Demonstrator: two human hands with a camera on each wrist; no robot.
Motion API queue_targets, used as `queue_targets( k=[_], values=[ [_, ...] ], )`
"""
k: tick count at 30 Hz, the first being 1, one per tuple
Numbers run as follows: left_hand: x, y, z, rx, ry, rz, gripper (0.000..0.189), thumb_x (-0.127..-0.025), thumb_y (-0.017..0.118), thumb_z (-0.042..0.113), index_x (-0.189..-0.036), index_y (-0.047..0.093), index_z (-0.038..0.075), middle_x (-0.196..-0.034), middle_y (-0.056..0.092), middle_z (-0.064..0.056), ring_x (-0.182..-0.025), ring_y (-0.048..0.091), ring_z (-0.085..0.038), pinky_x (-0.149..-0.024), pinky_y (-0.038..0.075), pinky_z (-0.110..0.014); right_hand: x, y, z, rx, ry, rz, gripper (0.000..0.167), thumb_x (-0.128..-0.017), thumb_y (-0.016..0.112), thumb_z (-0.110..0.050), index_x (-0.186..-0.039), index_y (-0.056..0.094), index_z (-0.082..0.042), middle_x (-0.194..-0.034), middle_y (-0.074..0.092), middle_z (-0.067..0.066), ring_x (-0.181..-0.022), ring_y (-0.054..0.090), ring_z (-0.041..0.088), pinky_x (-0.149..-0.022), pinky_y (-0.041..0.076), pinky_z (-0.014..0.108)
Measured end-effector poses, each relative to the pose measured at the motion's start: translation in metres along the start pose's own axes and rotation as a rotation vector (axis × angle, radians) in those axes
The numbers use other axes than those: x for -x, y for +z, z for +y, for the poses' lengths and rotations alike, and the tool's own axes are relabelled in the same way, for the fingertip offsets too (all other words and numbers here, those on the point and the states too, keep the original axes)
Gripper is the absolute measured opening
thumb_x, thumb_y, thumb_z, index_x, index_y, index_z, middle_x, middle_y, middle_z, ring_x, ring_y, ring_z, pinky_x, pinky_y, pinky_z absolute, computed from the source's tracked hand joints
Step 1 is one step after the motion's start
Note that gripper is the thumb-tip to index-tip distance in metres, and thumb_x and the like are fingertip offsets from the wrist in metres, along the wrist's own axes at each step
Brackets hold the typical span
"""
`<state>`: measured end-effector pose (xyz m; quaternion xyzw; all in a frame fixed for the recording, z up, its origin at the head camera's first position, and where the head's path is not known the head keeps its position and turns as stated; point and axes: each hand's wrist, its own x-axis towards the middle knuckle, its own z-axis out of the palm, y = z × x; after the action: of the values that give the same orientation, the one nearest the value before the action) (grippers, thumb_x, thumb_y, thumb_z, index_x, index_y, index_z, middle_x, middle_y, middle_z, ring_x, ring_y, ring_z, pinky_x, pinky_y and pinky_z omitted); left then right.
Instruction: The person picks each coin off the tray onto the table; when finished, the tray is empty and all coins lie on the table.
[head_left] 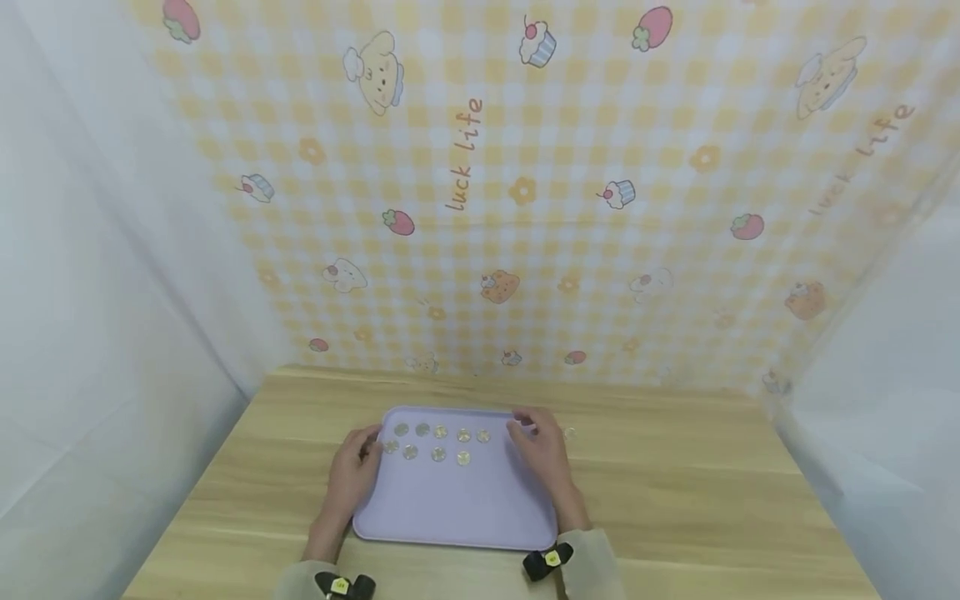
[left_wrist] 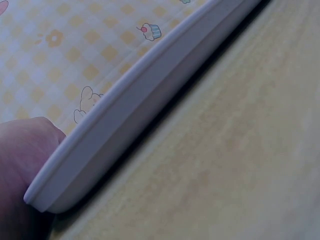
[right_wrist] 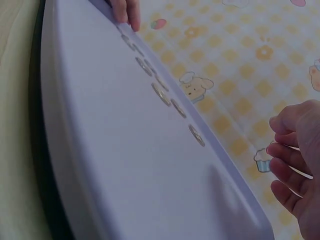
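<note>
A lilac tray [head_left: 450,517] lies on the table with several gold-silver coins [head_left: 463,458] in two rows near its far rim. My left hand [head_left: 352,475] holds the tray's left rim; its fingertips [right_wrist: 120,12] reach over the edge beside the nearest coins in the right wrist view. Only part of that hand [left_wrist: 30,155] shows behind the rim in the left wrist view. Over the tray's far right corner hovers my right hand [head_left: 543,454], fingers loosely bent and apart, nothing visible between them. In the right wrist view this hand [right_wrist: 300,160] is apart from the rim.
A small round piece [head_left: 571,432], perhaps a coin, lies on the wooden table [head_left: 675,483] right of the tray. Behind the table hangs a yellow checked cloth [head_left: 525,250]. White sheets [head_left: 97,333] flank both sides. Each wrist wears a black strap device [head_left: 547,561].
</note>
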<state>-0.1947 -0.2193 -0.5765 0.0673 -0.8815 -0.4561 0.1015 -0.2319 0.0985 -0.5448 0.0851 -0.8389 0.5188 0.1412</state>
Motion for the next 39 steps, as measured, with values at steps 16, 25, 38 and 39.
queue_targets(
  k=[16,25,38,39],
  values=[
    [0.002,0.004,0.002,-0.004,0.027,0.022,0.036,-0.100,0.055,0.012,-0.134,0.059,0.002,-0.118,0.063,-0.014,-0.099,0.058,-0.021,-0.085,0.053,-0.029,0.006,0.039,0.005,0.104,-0.005,-0.111,0.025,-0.090,0.070,-0.017,-0.113,0.071,-0.010,-0.109,0.068,0.004,-0.104,0.062,0.022,-0.094,0.051,0.043],
    [-0.001,0.003,0.002,-0.008,0.043,0.029,0.035,-0.100,0.055,0.012,-0.134,0.059,0.003,-0.118,0.063,-0.014,-0.099,0.058,-0.021,-0.084,0.051,-0.026,0.004,0.039,0.012,0.183,-0.057,-0.138,0.025,-0.085,0.072,-0.016,-0.109,0.072,-0.007,-0.115,0.067,0.011,-0.115,0.060,0.031,-0.104,0.045,0.049],
    [-0.006,0.002,0.001,-0.039,0.020,0.003,0.037,-0.101,0.051,0.014,-0.136,0.056,0.004,-0.120,0.062,-0.013,-0.100,0.058,-0.022,-0.084,0.051,-0.029,0.000,0.047,0.014,0.295,-0.109,-0.120,0.024,-0.087,0.070,-0.020,-0.108,0.073,-0.009,-0.110,0.068,0.006,-0.109,0.059,0.025,-0.100,0.047,0.044],
    [-0.005,0.004,0.001,-0.043,0.012,-0.004,0.037,-0.102,0.051,0.015,-0.137,0.056,0.005,-0.121,0.062,-0.013,-0.101,0.058,-0.022,-0.085,0.051,-0.030,0.001,0.047,0.014,0.317,-0.101,-0.126,0.024,-0.088,0.070,-0.021,-0.109,0.073,-0.010,-0.110,0.068,0.005,-0.109,0.059,0.024,-0.099,0.047,0.043]
  ],
)
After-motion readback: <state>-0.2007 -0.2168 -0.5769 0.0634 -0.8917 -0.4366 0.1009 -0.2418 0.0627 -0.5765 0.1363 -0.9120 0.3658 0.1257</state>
